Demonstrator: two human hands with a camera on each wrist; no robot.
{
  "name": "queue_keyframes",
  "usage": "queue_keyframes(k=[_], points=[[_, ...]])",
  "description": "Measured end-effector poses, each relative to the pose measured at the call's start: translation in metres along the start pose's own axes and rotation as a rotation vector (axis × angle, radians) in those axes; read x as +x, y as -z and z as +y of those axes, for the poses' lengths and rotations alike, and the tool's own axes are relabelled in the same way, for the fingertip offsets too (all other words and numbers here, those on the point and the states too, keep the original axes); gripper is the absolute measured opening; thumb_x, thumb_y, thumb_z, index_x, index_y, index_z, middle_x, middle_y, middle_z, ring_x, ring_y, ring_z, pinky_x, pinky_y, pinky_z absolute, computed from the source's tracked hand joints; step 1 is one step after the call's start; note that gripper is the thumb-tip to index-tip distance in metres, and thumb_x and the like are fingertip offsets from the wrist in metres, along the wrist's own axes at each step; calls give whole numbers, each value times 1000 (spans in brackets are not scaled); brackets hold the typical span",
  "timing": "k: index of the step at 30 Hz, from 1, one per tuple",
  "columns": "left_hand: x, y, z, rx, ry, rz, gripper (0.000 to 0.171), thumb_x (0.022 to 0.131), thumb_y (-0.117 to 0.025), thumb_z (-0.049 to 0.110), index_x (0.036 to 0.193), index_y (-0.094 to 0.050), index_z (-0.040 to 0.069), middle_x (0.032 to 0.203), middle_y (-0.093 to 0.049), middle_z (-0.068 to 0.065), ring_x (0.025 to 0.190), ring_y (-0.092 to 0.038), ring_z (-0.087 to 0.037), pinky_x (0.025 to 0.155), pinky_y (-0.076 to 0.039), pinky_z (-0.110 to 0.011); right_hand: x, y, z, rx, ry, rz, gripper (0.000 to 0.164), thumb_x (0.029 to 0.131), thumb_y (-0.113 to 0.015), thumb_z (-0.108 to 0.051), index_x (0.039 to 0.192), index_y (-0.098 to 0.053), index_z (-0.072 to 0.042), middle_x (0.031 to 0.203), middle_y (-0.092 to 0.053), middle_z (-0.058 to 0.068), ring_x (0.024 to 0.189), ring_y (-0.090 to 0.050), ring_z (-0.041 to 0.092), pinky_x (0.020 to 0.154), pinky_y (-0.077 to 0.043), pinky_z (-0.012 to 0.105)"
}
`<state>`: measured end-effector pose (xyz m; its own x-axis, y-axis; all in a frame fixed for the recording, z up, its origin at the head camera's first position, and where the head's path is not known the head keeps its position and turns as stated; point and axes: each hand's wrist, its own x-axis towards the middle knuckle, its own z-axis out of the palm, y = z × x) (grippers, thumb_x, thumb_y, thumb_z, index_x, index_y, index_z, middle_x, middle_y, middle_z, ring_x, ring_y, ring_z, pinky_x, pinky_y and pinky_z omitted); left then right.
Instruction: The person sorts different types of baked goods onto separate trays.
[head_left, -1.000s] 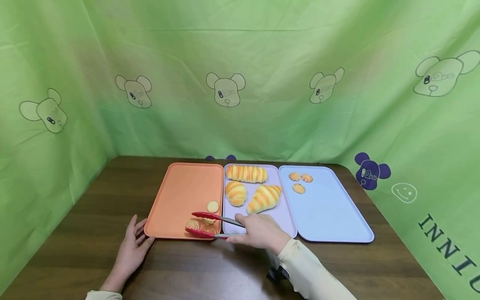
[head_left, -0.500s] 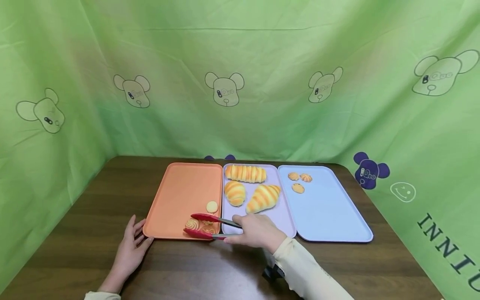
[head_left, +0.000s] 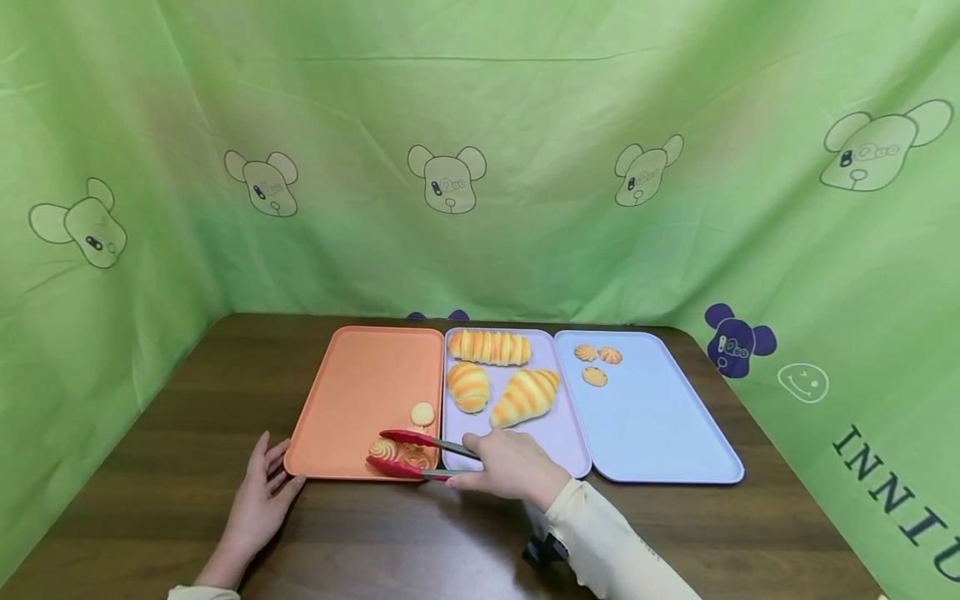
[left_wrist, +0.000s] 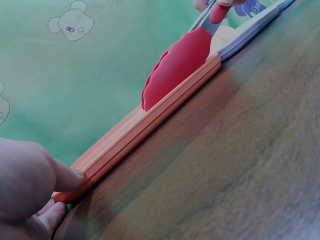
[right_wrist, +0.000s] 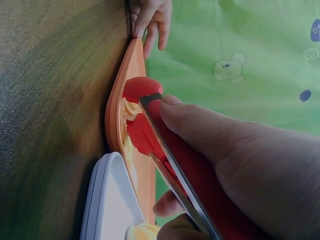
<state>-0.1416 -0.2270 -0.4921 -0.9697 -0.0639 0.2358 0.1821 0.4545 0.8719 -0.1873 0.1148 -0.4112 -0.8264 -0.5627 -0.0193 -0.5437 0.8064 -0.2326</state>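
Note:
My right hand (head_left: pixel 517 467) holds red-tipped metal tongs (head_left: pixel 457 448) over the near right corner of the orange tray (head_left: pixel 360 375). The tong arms stand apart, one tip on each side of a swirl cookie (head_left: pixel 383 448) and a browner cookie (head_left: pixel 415 456). Whether the tips press on either one, I cannot tell. A pale round cookie (head_left: pixel 423 414) lies just behind, with another partly hidden under the upper tip. At the tray's near left corner, my left hand (head_left: pixel 258 500) touches the edge with extended fingers; its thumb rests on the rim in the left wrist view.
In the middle, a lilac tray (head_left: pixel 573 454) bears a long ridged bread (head_left: pixel 491 347), a round roll (head_left: pixel 468 387) and a croissant (head_left: pixel 525 395). Right of it, a blue tray (head_left: pixel 660 425) holds three small cookies (head_left: pixel 595 377). A green printed cloth (head_left: pixel 450 258) hangs behind the table.
The tong tips have drawn slightly closer together around the cookies, and the upper tip has come a little nearer. My left hand keeps its place at the tray corner.

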Motion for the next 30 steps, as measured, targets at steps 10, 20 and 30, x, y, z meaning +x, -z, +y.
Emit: queue_keyframes(k=[10, 20, 30], points=[[0, 1, 1, 1, 3, -3, 83, 94, -59, -12, 149, 1, -19, 144, -33, -43, 129, -37, -56, 84, -31, 5, -2, -7, 2, 13, 22, 38, 43, 87, -70, -55, 86, -55, -15, 58, -46, -5, 52, -45, 14, 44, -38, 34], [-1, 0, 1, -2, -6, -5, 82, 94, -59, -12, 149, 0, -19, 144, -34, -42, 129, -38, -55, 85, -32, 5, -5, -5, 1, 40, -12, 40, 46, 88, -68, -57, 89, -55, -13, 58, -46, -4, 52, -45, 14, 45, -38, 33], [-1, -1, -1, 4, -25, 12, 81, 92, -60, -14, 149, -2, -20, 143, -36, -42, 128, -39, -55, 85, -32, 5, -8, 0, 5, 93, -15, 79, 46, 87, -69, -56, 91, -55, -13, 59, -45, -2, 52, -45, 15, 46, -38, 33]])
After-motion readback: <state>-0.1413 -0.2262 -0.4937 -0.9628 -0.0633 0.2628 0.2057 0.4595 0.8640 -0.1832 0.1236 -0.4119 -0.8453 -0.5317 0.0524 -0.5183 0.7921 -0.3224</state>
